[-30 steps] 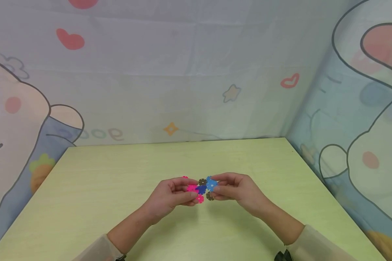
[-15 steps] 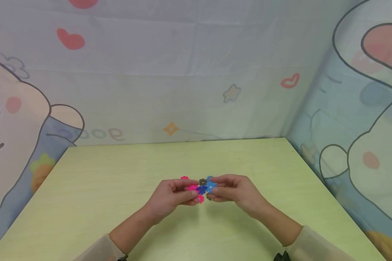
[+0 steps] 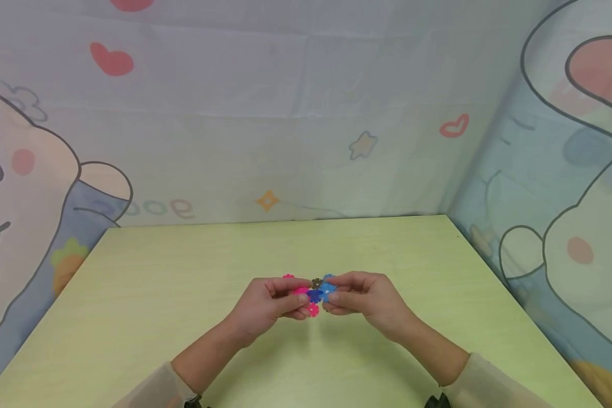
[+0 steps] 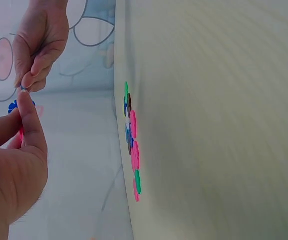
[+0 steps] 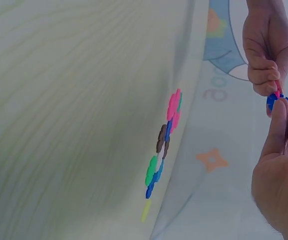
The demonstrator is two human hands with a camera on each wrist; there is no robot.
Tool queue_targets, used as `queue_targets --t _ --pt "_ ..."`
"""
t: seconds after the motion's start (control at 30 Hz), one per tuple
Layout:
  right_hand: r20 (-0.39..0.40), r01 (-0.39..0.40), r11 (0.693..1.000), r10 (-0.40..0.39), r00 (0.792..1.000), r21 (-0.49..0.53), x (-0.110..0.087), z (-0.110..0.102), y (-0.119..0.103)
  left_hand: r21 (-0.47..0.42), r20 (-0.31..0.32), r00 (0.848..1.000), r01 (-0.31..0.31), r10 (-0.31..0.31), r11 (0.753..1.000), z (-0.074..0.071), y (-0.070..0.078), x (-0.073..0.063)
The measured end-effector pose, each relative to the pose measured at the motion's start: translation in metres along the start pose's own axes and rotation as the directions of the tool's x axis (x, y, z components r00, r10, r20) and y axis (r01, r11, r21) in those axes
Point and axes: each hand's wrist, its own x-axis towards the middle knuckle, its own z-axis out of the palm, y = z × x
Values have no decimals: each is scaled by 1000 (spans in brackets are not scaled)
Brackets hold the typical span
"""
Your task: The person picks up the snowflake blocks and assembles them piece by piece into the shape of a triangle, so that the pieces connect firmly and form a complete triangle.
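Observation:
My left hand (image 3: 262,306) pinches a pink snowflake disc (image 3: 300,290) between thumb and fingers. Opposite it, my right hand (image 3: 369,300) pinches a light blue snowflake disc (image 3: 328,290). Between the two sits a dark blue snowflake disc (image 3: 314,296), its notched rim meeting both neighbours. Both wrist views show the hands raised above the table, fingertips almost meeting; there the dark blue disc (image 5: 270,102) shows beside the fingertips, while fingers cover much of the outer discs.
Several loose snowflake discs lie on the table (image 3: 194,266) beyond the hands, among them a green disc (image 4: 138,182), a brown disc (image 5: 161,139) and a yellow disc (image 5: 145,210). A printed cloth (image 3: 224,141) hangs behind the table's far edge.
The right hand has shifted slightly left, bringing the light blue disc nearer the dark blue one. Its fingers now cover most of the lower brown disc. The left hand has barely moved.

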Motion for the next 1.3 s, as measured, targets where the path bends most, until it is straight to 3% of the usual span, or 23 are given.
queue_targets --t 0.23,0.37,0.6,0.83,1.1,1.3 --pt "-10 31 995 -32 999 -98 1 -1 -1 138 -28 999 -12 16 990 4 2 0" --pt "-30 28 990 -32 999 -135 1 -1 -1 170 -58 998 -2 12 985 7 3 0" --pt "-43 -12 994 7 999 -113 2 1 5 196 -59 996 -61 74 979 14 -1 5" --pt "-11 -33 998 32 999 -57 2 4 11 299 -102 992 -45 79 953 14 -3 4" --pt "-7 -52 999 52 999 -1 3 6 14 254 -73 993 -70 91 965 14 -7 5" --pt "-22 -71 996 70 997 -60 2 -1 15 291 -71 993 -72 96 954 11 -8 4"
